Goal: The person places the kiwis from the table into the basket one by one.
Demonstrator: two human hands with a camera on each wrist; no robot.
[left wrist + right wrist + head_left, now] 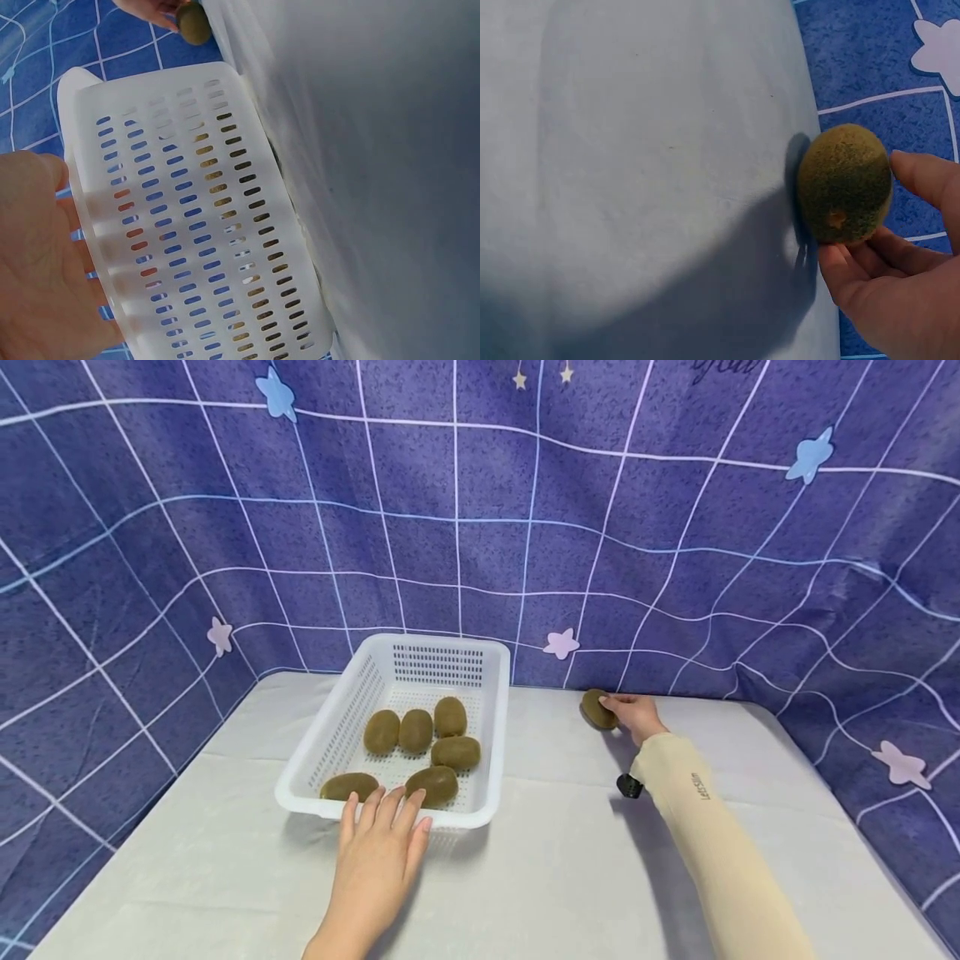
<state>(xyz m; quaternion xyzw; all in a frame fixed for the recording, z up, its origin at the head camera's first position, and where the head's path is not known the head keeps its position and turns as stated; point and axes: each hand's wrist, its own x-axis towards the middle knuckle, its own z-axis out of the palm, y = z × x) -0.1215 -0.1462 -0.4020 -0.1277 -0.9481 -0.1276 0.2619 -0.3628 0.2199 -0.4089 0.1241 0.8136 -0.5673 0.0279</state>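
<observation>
At the back of the table, my right hand (636,713) pinches a brown kiwi (597,709) between thumb and fingers. The right wrist view shows that kiwi (846,184) close up, fuzzy, with its small stem end facing the camera and its shadow beside it on the white cloth. My left hand (378,860) grips the front rim of a white plastic basket (495,693), fingers hooked over the edge. Through the wall slots in the left wrist view, bits of the fingers show. Several kiwis (416,731) lie on the basket floor, two of them close to the left fingertips.
A white cloth (570,860) covers the table. Behind and at both sides hangs a purple-blue curtain (495,552) with a grid and star pattern, meeting the table's back edge close behind the right hand. The basket stands left of the middle.
</observation>
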